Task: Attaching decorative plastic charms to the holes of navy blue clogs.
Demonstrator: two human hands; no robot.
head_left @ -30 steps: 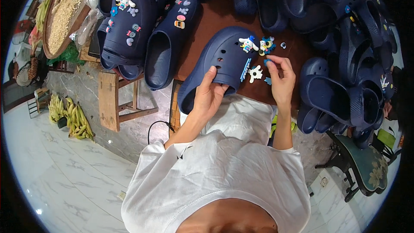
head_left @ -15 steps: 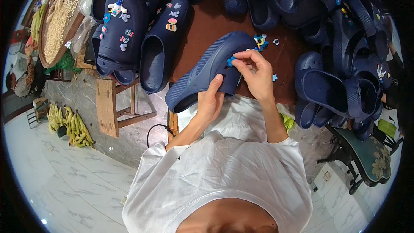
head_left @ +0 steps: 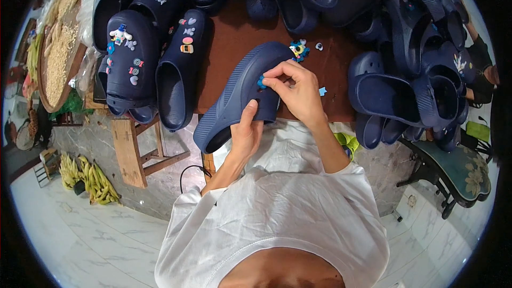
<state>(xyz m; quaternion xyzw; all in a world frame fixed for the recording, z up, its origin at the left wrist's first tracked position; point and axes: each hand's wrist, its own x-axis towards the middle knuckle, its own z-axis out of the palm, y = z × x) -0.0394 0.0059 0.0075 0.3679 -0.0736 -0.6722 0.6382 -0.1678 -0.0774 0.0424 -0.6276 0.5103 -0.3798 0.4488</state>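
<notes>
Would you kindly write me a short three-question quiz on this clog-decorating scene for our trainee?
1. True or false: the left hand steadies the navy clog.
2. The right hand presses what onto the clog? A) a blue charm B) a buckle C) a lace
3. What lies on the floor at the left?

Key: 1 true; 2 A; 3 bananas.

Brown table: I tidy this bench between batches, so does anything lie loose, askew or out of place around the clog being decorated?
Loose charms lie on the brown table: a colourful cluster, a small grey one and a light-blue piece by the right hand. Nothing looks damaged or spilled.
</notes>
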